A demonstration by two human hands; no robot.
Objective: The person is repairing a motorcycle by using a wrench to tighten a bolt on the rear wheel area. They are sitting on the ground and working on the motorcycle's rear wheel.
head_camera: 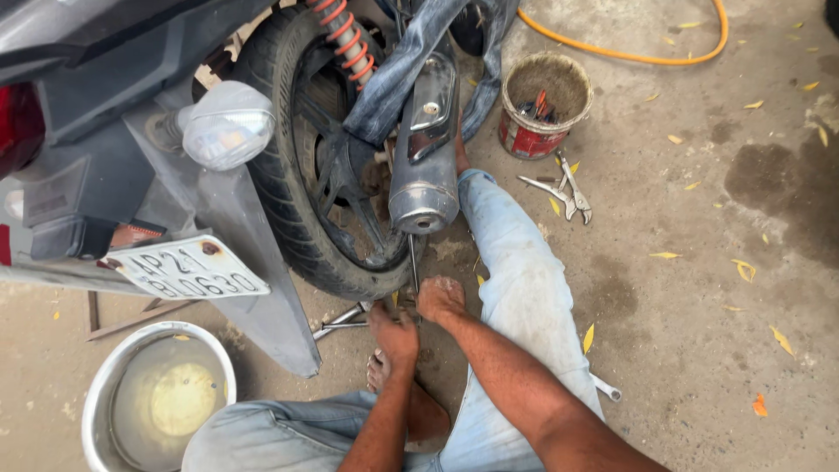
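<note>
At lower centre, both hands, left hand (393,335) and right hand (440,297), grip a thin metal rod (412,258) below the motorcycle's rear wheel (301,166) and exhaust (425,149).

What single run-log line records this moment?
left hand: gripping cross wrench | right hand: on wrench's upright bar | beside: rear wheel, exhaust | behind: tool tin, pliers

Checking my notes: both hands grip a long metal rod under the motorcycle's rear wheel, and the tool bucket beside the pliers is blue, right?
Not quite: the head view shows the tool bucket is red. The rest stands: left hand, right hand, rod, rear wheel, pliers.
</note>
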